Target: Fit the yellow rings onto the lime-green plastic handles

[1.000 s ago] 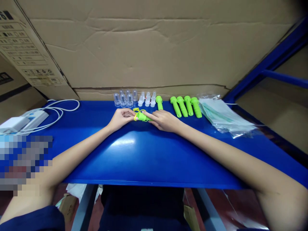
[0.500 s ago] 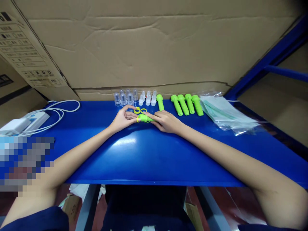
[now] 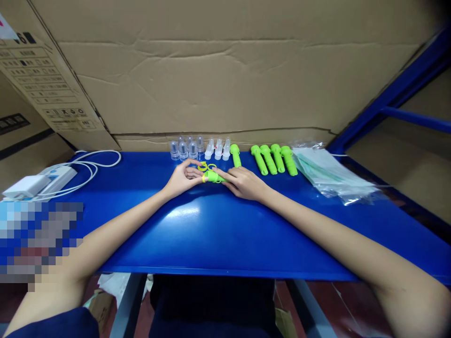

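Above the blue table, a lime-green flashlight-shaped body (image 3: 213,176) lies sideways between my hands, its wide end to the left. My right hand (image 3: 244,182) is closed round its narrow end, hiding part of the handle. At the wide end, my left hand (image 3: 183,177) pinches a yellow ring (image 3: 203,179) between thumb and fingers; whether the ring is seated on the body, I cannot tell. Just behind my fingers lie two loose yellow rings, one by my left index finger (image 3: 202,166) and a thinner yellow ring (image 3: 212,166) beside it.
Several clear domed caps (image 3: 183,151) and three white-based clear cones (image 3: 218,150) stand along the cardboard wall (image 3: 211,94). A single green body (image 3: 235,156) lies beside them, and several more green bodies (image 3: 269,160) are lined up rightward. Plastic bags (image 3: 333,171) lie right; a white-cabled power strip (image 3: 58,180) sits left.
The view has tilted slightly, so everything sits a little lower. Both hands keep hold at the same place; the green body looks slightly turned, with small finger movements.
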Tool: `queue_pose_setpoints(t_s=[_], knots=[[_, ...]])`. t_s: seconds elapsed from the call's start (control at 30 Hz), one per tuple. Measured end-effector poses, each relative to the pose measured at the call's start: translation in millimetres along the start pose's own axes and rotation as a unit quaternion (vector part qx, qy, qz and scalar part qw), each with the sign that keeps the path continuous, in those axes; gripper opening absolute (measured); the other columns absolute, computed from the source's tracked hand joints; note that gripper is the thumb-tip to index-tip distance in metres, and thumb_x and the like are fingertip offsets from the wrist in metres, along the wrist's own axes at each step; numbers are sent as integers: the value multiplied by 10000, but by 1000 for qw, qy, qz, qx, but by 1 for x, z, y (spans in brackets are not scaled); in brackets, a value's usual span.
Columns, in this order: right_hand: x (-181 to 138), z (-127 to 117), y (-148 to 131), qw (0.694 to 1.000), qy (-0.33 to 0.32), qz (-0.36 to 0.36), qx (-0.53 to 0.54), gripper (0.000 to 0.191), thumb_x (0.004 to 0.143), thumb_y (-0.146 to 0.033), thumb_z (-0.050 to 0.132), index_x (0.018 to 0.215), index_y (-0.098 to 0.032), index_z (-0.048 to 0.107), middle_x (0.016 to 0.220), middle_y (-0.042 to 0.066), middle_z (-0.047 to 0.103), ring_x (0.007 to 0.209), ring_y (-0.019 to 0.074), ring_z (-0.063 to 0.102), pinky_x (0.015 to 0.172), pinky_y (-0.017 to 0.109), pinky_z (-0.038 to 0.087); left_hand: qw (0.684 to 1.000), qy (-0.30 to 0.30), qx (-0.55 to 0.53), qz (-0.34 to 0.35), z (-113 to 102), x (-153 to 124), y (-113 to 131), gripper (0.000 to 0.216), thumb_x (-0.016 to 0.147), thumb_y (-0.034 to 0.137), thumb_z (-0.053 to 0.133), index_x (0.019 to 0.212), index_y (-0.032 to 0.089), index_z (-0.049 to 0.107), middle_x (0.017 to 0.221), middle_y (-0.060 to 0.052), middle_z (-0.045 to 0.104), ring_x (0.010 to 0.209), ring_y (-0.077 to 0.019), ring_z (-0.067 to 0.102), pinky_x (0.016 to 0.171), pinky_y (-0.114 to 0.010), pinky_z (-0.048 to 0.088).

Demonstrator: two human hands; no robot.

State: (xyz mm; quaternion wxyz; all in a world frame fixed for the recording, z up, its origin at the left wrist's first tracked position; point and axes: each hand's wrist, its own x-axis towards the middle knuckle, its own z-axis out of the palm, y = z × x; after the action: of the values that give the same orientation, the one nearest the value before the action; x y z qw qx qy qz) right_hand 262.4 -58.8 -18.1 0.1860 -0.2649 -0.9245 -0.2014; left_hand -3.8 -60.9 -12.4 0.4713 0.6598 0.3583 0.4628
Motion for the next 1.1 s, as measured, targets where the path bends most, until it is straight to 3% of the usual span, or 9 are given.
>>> queue_pose_setpoints(t_s=[0.87, 1.1], knots=[[0, 1, 1, 1000, -12, -4, -16, 521, 1073, -320, 368, 1524, -87, 484, 860, 112, 652, 777, 222, 547, 740, 340, 380, 1000, 1, 10, -9, 0, 2, -2, 583, 616, 395, 932, 1022, 151, 592, 815, -32, 755, 754, -143, 759, 769, -258, 609], [1, -1, 0, 1000, -18, -4, -20, 512, 1074, -306, 365, 1530, -104, 480, 893, 116, 662, 796, 226, 555, 745, 339, 365, 1000, -6, 20, -16, 2, 0, 1, 577, 639, 368, 920, 1043, 146, 572, 816, -41, 760, 680, -140, 750, 669, -227, 586]])
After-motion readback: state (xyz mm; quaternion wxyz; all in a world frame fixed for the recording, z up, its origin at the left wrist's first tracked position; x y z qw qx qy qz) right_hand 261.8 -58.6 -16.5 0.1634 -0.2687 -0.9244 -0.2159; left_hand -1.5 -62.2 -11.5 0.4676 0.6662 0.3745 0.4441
